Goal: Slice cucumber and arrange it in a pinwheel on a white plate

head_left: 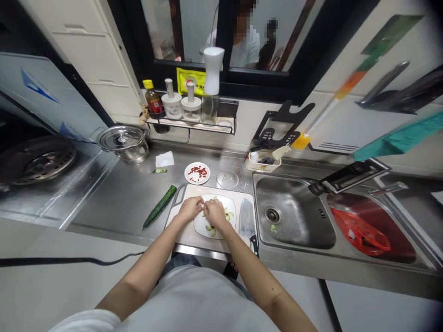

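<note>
Both hands meet over the far left part of a white squarish plate (200,225). My left hand (190,209) has its fingers pinched together, and my right hand (215,213) is closed the same way beside it. What sits between their fingertips is too small to make out. Around the plate lie thin green-edged cucumber slices (210,229) in small clusters with red bits. Under the plate is a light cutting board (185,236). A cleaver (246,217) rests on its right side. Behind the board stands a small white dish (187,177) of chopped red pieces.
A cucumber (159,206) lies left of the board. Farther back are a cucumber piece (159,170), a white tissue (164,159) and a lidded steel pot (129,146). On the right is a sink (294,212); its second basin holds a red plastic bag (363,235).
</note>
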`<state>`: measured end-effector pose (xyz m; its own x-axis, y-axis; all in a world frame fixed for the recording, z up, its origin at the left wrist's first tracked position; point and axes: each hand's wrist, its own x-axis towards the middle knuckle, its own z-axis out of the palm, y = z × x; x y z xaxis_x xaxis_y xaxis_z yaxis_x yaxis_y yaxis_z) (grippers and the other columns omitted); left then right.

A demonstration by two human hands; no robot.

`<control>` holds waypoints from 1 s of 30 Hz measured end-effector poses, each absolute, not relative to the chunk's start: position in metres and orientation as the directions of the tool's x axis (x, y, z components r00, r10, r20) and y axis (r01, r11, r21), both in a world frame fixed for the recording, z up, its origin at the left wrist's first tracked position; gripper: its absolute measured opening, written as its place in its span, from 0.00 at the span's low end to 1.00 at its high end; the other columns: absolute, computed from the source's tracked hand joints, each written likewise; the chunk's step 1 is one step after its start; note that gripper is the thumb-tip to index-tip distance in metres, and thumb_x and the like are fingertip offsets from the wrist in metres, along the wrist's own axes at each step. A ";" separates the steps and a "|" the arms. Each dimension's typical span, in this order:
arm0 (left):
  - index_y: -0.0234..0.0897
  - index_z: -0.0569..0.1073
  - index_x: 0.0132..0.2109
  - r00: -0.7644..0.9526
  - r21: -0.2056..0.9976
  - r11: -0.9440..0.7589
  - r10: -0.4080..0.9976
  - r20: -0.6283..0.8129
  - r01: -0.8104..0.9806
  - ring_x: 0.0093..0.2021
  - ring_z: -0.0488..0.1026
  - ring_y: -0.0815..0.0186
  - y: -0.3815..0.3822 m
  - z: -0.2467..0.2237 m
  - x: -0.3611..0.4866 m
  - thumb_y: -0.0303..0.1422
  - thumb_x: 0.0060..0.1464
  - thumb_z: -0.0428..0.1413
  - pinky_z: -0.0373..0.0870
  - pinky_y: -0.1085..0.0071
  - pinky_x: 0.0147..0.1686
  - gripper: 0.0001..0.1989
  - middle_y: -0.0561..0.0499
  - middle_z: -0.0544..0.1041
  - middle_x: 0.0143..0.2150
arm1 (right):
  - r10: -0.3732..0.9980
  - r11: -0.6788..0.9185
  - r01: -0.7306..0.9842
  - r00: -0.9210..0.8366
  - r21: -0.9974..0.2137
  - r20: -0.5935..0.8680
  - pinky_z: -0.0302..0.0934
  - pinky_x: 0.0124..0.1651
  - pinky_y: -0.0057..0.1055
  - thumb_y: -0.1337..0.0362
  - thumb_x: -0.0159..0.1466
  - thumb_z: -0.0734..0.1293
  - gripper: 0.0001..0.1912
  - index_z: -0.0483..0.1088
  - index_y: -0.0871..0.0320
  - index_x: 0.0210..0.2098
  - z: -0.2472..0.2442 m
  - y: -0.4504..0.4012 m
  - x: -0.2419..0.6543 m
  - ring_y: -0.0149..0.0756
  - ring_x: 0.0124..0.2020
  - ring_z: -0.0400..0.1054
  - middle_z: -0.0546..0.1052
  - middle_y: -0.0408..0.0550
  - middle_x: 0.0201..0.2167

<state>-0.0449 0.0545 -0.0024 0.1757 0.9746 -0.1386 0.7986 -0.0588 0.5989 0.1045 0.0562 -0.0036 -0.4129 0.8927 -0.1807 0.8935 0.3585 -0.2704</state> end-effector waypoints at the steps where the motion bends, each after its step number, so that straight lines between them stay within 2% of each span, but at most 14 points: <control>1: 0.37 0.76 0.40 0.175 0.607 -0.060 0.976 -0.132 0.792 0.35 0.72 0.64 0.055 -0.003 -0.045 0.26 0.49 0.53 0.62 0.73 0.36 0.11 0.50 0.78 0.34 | 0.895 0.357 0.893 -0.411 -0.273 -0.175 0.50 0.44 0.32 0.66 0.67 0.57 0.12 0.72 0.58 0.38 -0.003 0.056 0.105 0.40 0.43 0.62 0.75 0.52 0.40; 6: 0.35 0.75 0.39 0.144 0.737 -0.007 0.982 -0.123 0.676 0.30 0.70 0.68 0.055 -0.010 -0.047 0.26 0.47 0.54 0.62 0.74 0.32 0.11 0.53 0.75 0.29 | 0.921 0.331 0.885 -0.378 -0.328 -0.091 0.50 0.41 0.31 0.65 0.67 0.58 0.11 0.71 0.58 0.36 0.003 0.057 0.112 0.39 0.41 0.61 0.74 0.51 0.38; 9: 0.34 0.75 0.39 0.060 0.809 0.066 0.991 -0.124 0.584 0.29 0.69 0.69 0.055 -0.013 -0.050 0.26 0.46 0.55 0.63 0.75 0.32 0.10 0.54 0.74 0.29 | 0.945 0.302 0.865 -0.326 -0.400 0.009 0.51 0.42 0.31 0.66 0.66 0.58 0.11 0.71 0.58 0.34 0.009 0.057 0.127 0.38 0.39 0.61 0.74 0.50 0.35; 14: 0.35 0.74 0.39 -0.118 0.829 0.179 0.983 -0.137 0.529 0.31 0.70 0.68 0.052 -0.017 -0.059 0.29 0.48 0.55 0.65 0.74 0.34 0.10 0.53 0.74 0.32 | 0.982 0.186 0.820 -0.138 -0.541 0.129 0.54 0.43 0.31 0.65 0.65 0.56 0.12 0.70 0.58 0.35 0.018 0.041 0.174 0.38 0.38 0.63 0.73 0.50 0.34; 17: 0.34 0.74 0.42 -0.136 0.828 0.204 0.979 -0.155 0.522 0.32 0.70 0.68 0.046 -0.019 -0.067 0.31 0.49 0.55 0.65 0.74 0.35 0.12 0.53 0.74 0.32 | 0.999 0.039 0.805 -0.017 -0.592 0.041 0.56 0.41 0.30 0.64 0.64 0.57 0.13 0.71 0.59 0.40 0.020 0.021 0.201 0.37 0.36 0.65 0.74 0.50 0.35; 24: 0.32 0.74 0.48 -0.080 0.811 0.283 0.956 -0.282 0.513 0.30 0.71 0.68 0.024 -0.021 -0.077 0.35 0.50 0.55 0.65 0.74 0.32 0.18 0.54 0.73 0.28 | 0.933 -0.302 0.791 0.131 -0.532 -0.335 0.57 0.38 0.28 0.62 0.62 0.61 0.19 0.69 0.59 0.51 0.007 -0.022 0.220 0.36 0.33 0.68 0.75 0.45 0.30; 30: 0.32 0.73 0.49 0.000 0.825 0.326 0.930 -0.368 0.461 0.26 0.70 0.69 0.015 -0.014 -0.070 0.34 0.50 0.55 0.64 0.74 0.28 0.19 0.54 0.75 0.26 | 0.892 -0.391 0.730 0.148 -0.561 -0.428 0.57 0.35 0.27 0.62 0.59 0.64 0.18 0.70 0.60 0.49 -0.007 -0.029 0.208 0.35 0.31 0.68 0.74 0.44 0.27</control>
<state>-0.0700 0.0147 -0.0136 -0.0003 0.9300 -0.3677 0.4607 0.3264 0.8253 0.2076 -0.0285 -0.0075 0.1483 0.8916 -0.4279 0.7295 -0.3908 -0.5613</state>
